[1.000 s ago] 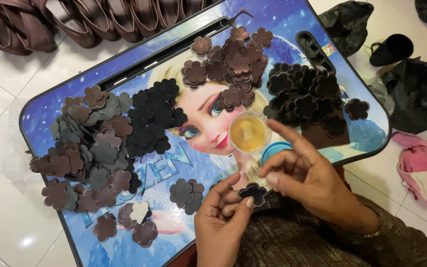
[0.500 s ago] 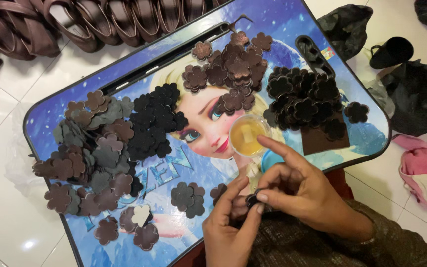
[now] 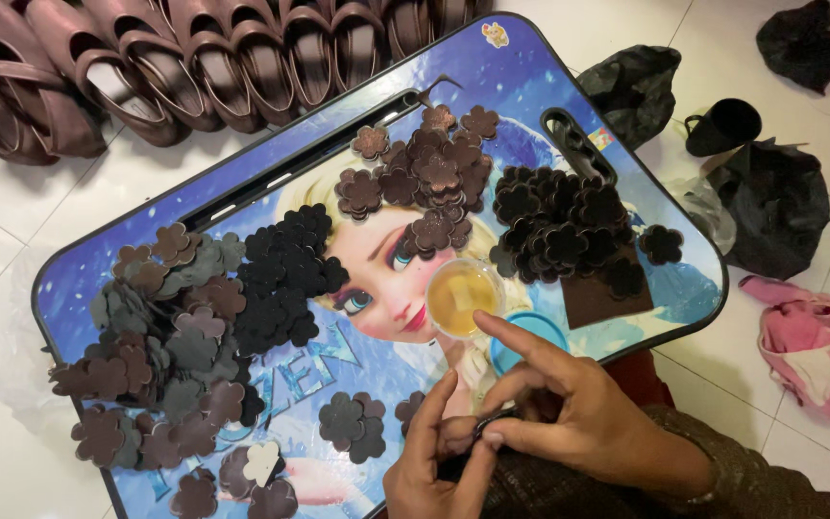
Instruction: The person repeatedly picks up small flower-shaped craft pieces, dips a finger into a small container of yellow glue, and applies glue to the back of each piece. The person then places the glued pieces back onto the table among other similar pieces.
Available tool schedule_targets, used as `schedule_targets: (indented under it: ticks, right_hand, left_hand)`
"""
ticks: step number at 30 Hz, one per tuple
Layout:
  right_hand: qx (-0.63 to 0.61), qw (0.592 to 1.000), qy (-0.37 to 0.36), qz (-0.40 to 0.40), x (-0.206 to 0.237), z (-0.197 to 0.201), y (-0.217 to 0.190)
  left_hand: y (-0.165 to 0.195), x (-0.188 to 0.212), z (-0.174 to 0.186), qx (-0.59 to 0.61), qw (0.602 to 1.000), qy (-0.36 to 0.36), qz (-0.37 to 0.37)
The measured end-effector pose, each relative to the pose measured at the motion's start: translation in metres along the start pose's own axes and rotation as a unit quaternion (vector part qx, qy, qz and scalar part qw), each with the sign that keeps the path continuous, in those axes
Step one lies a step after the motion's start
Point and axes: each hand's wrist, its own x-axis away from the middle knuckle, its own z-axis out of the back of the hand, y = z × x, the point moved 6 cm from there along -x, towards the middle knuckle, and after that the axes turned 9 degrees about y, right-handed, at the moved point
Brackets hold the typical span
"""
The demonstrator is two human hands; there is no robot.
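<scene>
Both hands meet at the near edge of a blue cartoon-printed lap tray (image 3: 530,77). My left hand (image 3: 434,461) and my right hand (image 3: 578,413) pinch one small dark flower-shaped leather piece (image 3: 492,426) between their fingertips. My right index finger points out toward a small round cup of yellow glue (image 3: 461,298), with its blue lid (image 3: 530,336) beside it. Heaps of flower cut-outs cover the tray: brown ones (image 3: 425,173), dark brown ones (image 3: 569,226), black ones (image 3: 280,274), and grey-brown ones (image 3: 165,327).
A row of brown sandals (image 3: 146,67) lies on the white tiled floor beyond the tray. Black bags (image 3: 780,202) and a black cup (image 3: 722,125) sit to the right, with a pink cloth (image 3: 799,336). A few loose flowers (image 3: 353,423) lie near my left hand.
Both hands have drawn back toward the tray's near edge, closing together on the dark flower piece. The view has shifted slightly.
</scene>
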Motion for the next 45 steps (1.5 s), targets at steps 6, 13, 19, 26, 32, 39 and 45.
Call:
schedule_targets:
  ticks: [6,13,19,26,32,39,45]
  right_hand:
    - [0.044,0.983,0.160,0.078,-0.014,0.050,-0.015]
    - [0.301,0.848,0.336,0.279,-0.038,0.098,-0.058]
    - [0.257,0.851,0.341,0.304,-0.021,0.070,-0.044]
    - [0.294,0.859,0.310,0.283,-0.008,0.041,-0.040]
    - [0.275,0.879,0.239,0.308,-0.016,0.029,-0.048]
    - [0.368,0.814,0.172,0.415,-0.027,0.006,-0.065]
    - [0.437,0.782,0.173,0.409,-0.036,-0.002,-0.071]
  left_hand:
    - [0.001,-0.008,0.041,-0.061,0.990,0.087,-0.088]
    - [0.036,-0.010,0.134,-0.232,0.916,0.304,-0.124]
    - [0.083,-0.027,0.123,-0.330,0.865,0.279,-0.254]
    - [0.118,-0.066,0.119,-0.395,0.838,0.235,-0.294]
    - [0.136,-0.111,0.126,-0.454,0.804,0.241,-0.298]
    - [0.139,-0.116,0.120,-0.457,0.803,0.251,-0.290]
    - [0.122,-0.089,0.121,-0.317,0.891,0.246,-0.212]
